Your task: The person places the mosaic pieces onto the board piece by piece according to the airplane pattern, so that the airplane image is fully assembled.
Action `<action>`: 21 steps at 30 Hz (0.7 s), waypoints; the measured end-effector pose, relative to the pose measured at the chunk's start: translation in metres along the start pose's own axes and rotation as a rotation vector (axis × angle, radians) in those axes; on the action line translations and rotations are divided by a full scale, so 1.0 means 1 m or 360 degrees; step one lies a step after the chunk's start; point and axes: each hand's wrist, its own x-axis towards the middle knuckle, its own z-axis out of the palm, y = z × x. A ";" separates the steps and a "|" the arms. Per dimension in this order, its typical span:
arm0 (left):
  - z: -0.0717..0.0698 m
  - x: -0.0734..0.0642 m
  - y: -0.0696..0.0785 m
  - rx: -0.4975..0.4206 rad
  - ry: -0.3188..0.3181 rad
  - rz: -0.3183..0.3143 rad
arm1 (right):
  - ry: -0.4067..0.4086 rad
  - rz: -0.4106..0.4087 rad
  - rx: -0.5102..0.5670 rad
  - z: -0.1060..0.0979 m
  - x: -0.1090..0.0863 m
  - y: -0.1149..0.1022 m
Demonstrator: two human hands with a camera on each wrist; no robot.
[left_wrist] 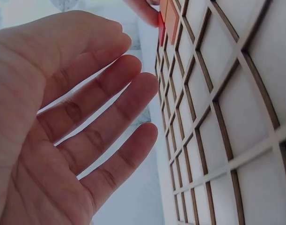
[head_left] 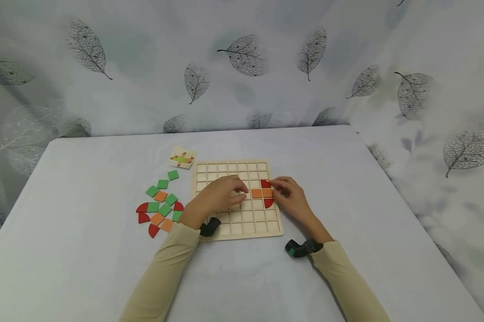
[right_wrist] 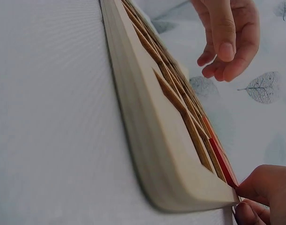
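Observation:
My left hand (head_left: 223, 193) hovers over the middle of a wooden grid board (head_left: 242, 228), fingers loosely bent. Nothing lies between its thumb and fingers in the left wrist view, where the palm (left_wrist: 44, 173) faces the camera. At the board's right edge, my right hand (head_left: 292, 199) grips the rim with thumb and fingertips, close beside the set pieces; the right wrist view shows its fingertips (right_wrist: 248, 187) right at the rim. Two orange squares (head_left: 256, 193) sit side by side in the grid, with one red quarter-round (head_left: 264, 183) above and another red quarter-round (head_left: 268, 203) below.
Left of the board lie several loose green squares (head_left: 163, 184), orange squares (head_left: 157, 218) and red quarter-rounds (head_left: 153, 230). A pattern card (head_left: 182, 158) rests beyond them, near the board's far left corner. Everything stands on a white-covered table (head_left: 85, 250) before a leaf-printed backdrop.

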 end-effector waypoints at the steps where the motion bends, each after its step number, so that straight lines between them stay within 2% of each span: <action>1: -0.001 -0.002 0.000 0.0003 0.0002 -0.0001 | 0.0001 -0.0004 0.0003 0.000 0.000 0.000; 7: -0.007 -0.012 0.000 0.0005 0.0010 -0.0010 | -0.0006 0.0003 -0.0024 0.000 0.000 0.001; 13: -0.014 -0.023 -0.004 0.0026 0.0039 0.0044 | -0.0009 0.0010 -0.0024 -0.001 0.001 0.001; 18: -0.019 -0.034 -0.006 0.0030 0.0038 0.0001 | -0.0010 0.0018 -0.0031 -0.001 0.000 0.002; 21: -0.021 -0.042 -0.008 0.0031 0.0049 0.0009 | -0.0015 0.0017 -0.0025 0.000 0.000 0.002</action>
